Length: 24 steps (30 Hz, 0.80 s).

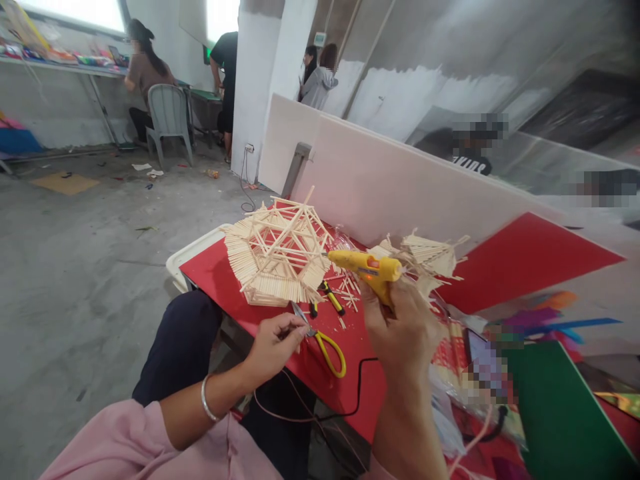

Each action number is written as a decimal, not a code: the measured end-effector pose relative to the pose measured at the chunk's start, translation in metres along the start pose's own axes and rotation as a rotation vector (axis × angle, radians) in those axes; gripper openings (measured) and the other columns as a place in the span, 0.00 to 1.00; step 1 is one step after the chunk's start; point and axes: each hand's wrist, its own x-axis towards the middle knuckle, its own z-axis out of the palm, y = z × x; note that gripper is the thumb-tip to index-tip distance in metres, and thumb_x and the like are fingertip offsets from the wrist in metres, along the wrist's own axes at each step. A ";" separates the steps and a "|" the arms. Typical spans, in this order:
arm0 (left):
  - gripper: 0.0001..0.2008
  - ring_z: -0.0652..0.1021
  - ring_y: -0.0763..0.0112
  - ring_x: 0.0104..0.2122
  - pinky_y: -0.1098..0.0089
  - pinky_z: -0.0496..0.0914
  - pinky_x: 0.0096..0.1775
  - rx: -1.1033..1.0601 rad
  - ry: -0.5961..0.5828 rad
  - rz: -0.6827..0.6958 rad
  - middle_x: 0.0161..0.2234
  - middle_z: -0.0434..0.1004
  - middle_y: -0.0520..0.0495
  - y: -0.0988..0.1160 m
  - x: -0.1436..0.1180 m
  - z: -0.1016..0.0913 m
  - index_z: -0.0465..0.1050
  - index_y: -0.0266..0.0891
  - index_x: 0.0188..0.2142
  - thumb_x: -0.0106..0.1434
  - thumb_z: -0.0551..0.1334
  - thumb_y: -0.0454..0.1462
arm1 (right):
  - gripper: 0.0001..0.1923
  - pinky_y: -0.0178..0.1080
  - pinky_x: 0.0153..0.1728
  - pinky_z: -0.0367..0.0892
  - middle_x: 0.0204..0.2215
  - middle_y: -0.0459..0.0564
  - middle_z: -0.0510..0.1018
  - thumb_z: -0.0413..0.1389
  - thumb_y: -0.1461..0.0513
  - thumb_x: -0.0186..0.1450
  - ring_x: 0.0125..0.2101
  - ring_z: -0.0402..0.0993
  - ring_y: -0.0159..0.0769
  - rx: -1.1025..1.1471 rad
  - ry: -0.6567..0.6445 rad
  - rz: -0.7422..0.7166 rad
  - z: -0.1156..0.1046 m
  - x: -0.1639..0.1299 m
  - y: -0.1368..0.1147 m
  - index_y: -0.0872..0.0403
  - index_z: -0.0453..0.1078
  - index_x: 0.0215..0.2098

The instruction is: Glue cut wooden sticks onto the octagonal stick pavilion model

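Observation:
My right hand [407, 327] grips a yellow hot glue gun [357, 263], its nozzle pointing left. The nozzle tip appears beside a model of thin wooden sticks [240, 257], though contact cannot be told. That model has a fanned skirt of sticks and an open frame on top. Below it, my left hand [275, 343] has thumb and fingers pinched together; whatever may be between them is too small to make out. Scissors with yellow handles [342, 363] lie right beside the left fingers. Near them is a black-and-yellow tool [334, 300] among loose sticks [350, 293].
The red tabletop [357, 407] carries a second stick model [430, 257], a phone [485, 363] and a green board [565, 407]. A black cord [361, 380] crosses the front edge. White panels [400, 180] stand behind. Further back, a person sits on a grey chair [169, 113].

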 end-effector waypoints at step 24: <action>0.13 0.68 0.77 0.20 0.75 0.62 0.26 -0.014 0.012 -0.005 0.18 0.69 0.54 -0.006 0.001 -0.005 0.75 0.35 0.29 0.61 0.64 0.45 | 0.19 0.34 0.30 0.65 0.32 0.49 0.80 0.59 0.61 0.64 0.30 0.77 0.35 -0.059 0.054 -0.151 -0.004 -0.013 -0.013 0.51 0.71 0.53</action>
